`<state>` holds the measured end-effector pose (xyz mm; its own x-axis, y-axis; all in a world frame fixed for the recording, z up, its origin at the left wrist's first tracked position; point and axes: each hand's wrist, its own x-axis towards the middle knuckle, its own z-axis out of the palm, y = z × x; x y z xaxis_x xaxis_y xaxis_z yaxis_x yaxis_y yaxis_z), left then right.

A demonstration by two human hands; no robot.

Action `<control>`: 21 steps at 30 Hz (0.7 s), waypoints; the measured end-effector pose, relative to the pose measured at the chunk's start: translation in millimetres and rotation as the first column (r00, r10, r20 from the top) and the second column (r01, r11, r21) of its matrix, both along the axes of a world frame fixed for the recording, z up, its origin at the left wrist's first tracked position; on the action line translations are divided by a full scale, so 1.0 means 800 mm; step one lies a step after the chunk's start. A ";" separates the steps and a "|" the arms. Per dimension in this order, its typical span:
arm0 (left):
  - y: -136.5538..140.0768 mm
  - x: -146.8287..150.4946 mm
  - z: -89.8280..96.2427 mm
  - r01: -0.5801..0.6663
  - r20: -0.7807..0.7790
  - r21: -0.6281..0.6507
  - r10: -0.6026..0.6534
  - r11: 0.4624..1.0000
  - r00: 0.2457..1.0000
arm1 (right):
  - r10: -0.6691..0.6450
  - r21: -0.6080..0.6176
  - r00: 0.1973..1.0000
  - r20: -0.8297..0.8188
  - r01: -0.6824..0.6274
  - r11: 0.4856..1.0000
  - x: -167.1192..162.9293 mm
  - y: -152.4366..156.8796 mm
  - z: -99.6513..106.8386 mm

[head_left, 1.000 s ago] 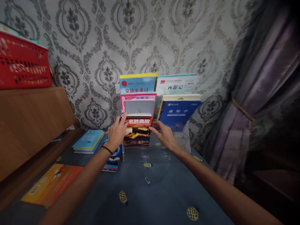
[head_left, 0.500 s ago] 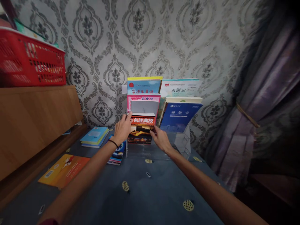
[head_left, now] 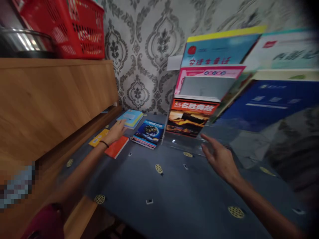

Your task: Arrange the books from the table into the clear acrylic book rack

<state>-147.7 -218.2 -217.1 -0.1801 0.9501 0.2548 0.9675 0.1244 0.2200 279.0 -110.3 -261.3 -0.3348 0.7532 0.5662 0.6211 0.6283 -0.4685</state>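
Observation:
My left hand [head_left: 116, 132] reaches over an orange and yellow book [head_left: 116, 147], its fingers stretched toward a small stack of light-blue books [head_left: 131, 117]; I cannot tell whether it touches either. To the right lies a stack topped by a dark-blue book with a globe [head_left: 149, 130]. My right hand [head_left: 220, 159] is open and empty, thumb and fingers apart, in front of a clear display stand [head_left: 185, 142]. Upright in that stand are a red-titled book with a sunset picture [head_left: 188, 118], a grey book [head_left: 206, 88], a pink book, a blue-and-yellow book [head_left: 216, 49] and a tilted navy book [head_left: 271, 103].
A wooden cabinet [head_left: 57, 96] borders the table [head_left: 174, 192] on the left, carrying a red plastic basket [head_left: 87, 36] and a metal pot [head_left: 27, 41]. Patterned wallpaper [head_left: 149, 43] covers the wall behind. A white book [head_left: 294, 49] stands at the back right of the stand.
My view has swung left. My left hand has left the sunset-picture book and moved left over the orange book. My right hand has come off that book and opened.

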 end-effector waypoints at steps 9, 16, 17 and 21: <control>-0.114 -0.097 -0.094 -0.427 -0.078 -0.263 0.422 0.865 0.903 | 0.331 -0.214 0.944 -0.002 -0.323 0.922 -0.068 -0.077 -0.096; -0.115 -0.092 -0.082 -0.466 -0.108 -0.259 0.454 0.846 0.884 | 0.559 -0.303 0.829 0.024 -0.527 0.794 -0.172 -0.131 -0.083; -0.118 -0.091 -0.082 -0.455 -0.116 -0.244 0.440 0.857 0.891 | 0.575 -0.334 0.817 0.044 -0.531 0.779 -0.188 -0.139 -0.074; -0.143 -0.075 -0.086 -0.356 -0.155 -0.146 0.334 0.923 0.930 | 0.600 -0.449 0.796 0.078 -0.510 0.734 -0.240 -0.165 -0.045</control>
<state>-207.8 -332.7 -285.7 -0.4820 0.8652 0.1382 0.8758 0.4804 0.0468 87.4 -242.1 -297.0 -0.8354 0.5315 0.1401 0.3269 0.6854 -0.6507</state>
